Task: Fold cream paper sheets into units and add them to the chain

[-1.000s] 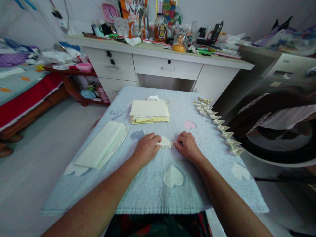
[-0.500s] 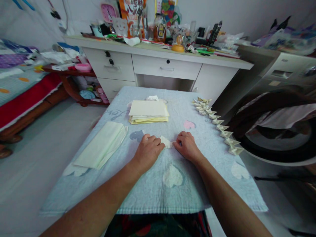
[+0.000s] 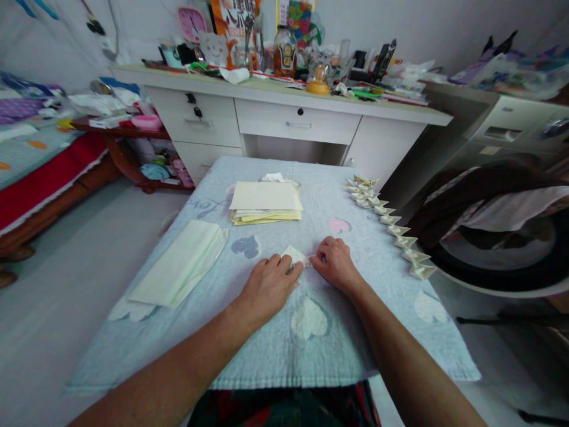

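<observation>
A small piece of folded cream paper [image 3: 292, 254], with a pointed top, lies on the cloth-covered table between my two hands. My left hand [image 3: 271, 286] rests over its left and lower part, fingers bent and pressed together on it. At the paper's right end, my right hand [image 3: 334, 263] pinches the corner with curled fingers. Beyond them sits a stack of cream and yellow paper sheets [image 3: 265, 197]. A pile of folded pale green sheets [image 3: 180, 264] lies to the left. Along the right side runs a row of folded paper pieces [image 3: 395, 231] with pointed tips.
The table [image 3: 249, 362] wears a blue cloth with heart patterns. Behind it stands a white desk [image 3: 296, 121] crowded with jars and small items. A washing machine [image 3: 498, 127] is at the right, a bed [image 3: 57, 169] at the left.
My left hand has shifted slightly right and down along the folded paper, uncovering more of its pointed top. My right hand stays at the right corner.
</observation>
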The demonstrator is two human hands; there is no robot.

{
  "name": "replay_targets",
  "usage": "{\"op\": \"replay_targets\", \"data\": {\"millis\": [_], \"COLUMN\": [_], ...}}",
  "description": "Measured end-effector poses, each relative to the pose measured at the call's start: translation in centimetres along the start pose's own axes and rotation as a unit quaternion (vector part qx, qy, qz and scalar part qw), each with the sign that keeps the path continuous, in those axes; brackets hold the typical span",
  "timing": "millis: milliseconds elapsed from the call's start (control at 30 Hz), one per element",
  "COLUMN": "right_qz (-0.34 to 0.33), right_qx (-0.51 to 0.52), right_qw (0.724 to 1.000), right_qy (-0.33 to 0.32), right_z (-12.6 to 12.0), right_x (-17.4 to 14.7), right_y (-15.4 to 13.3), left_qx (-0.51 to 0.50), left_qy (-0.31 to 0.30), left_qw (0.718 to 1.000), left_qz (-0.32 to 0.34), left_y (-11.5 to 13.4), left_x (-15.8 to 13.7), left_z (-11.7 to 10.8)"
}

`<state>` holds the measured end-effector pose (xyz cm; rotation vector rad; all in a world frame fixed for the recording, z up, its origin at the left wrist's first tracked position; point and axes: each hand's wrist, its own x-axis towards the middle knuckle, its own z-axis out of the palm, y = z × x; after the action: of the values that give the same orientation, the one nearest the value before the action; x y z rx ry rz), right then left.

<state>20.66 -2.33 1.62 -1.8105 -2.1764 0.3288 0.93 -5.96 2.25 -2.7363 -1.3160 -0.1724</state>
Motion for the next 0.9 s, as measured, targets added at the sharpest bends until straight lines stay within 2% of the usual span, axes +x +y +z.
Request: {"op": "replay_targets", "data": {"millis": [133, 467, 700, 900], "right_qz": [0.023, 0.031, -0.016, -0.025], "right_qx": [0.008, 0.045, -0.001, -0.036], "right_qw": [1.0, 0.998, 0.999, 0.999], "right_qy": [0.01, 0.012, 0.046, 0.026], "right_z": [-0.2, -0.5, 0.3, 0.6], "right_x": [-0.1, -0.2, -0.7, -0.9], "right_y": [0.4, 1.1, 0.3, -0.2], "left_qx": [-0.003, -0.001, -0.001, -0.002], "left_qy": [-0.014, -0.02, -0.02, -0.014], "left_qw": [1.0, 1.0, 1.0, 1.0], "left_qz": [-0.007, -0.002, -0.007, -0.011], "left_y": [0.4, 0.4, 0.5, 0.6], "left_x": [0.0, 0.0, -0.1, -0.2], "left_z": [-0.4, -0.6, -0.3, -0.3]}}
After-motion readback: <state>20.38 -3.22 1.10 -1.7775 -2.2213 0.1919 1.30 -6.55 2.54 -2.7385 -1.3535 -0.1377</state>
